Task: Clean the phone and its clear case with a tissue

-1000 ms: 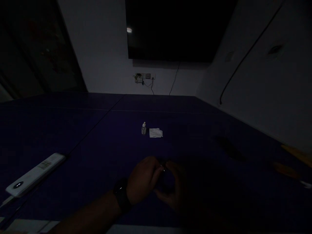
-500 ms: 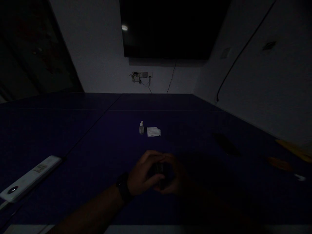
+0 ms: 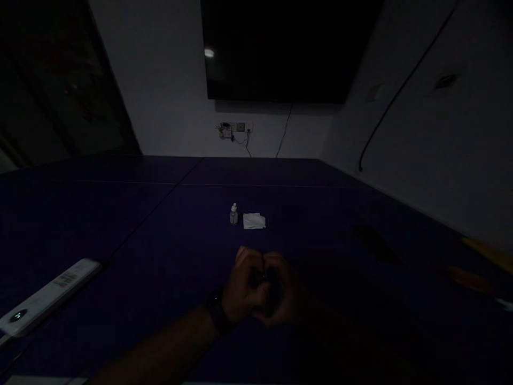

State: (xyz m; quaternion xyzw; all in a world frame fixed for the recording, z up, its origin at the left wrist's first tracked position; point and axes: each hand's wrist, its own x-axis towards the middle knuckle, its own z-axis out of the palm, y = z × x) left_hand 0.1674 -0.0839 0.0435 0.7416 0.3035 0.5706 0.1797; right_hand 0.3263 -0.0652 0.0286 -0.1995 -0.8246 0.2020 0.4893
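Both hands meet over the near middle of the dark blue table. My left hand, with a dark watch on its wrist, curls its fingers around a small dark object. From the other side my right hand closes around the same object, its fingertips touching those of the left. Poor light and the fingers hide what kind of thing it is. Beyond the hands stand a small bottle with a white dropper-like cap and, just right of it, a folded white tissue.
A white power strip lies at the left. On the right are a dark flat object, an orange item and a yellow item. A large black screen hangs on the far wall above sockets.
My left hand has shifted slightly right and its fingers have closed in more on the dark object. The view has tilted a little, and the picture is darker.
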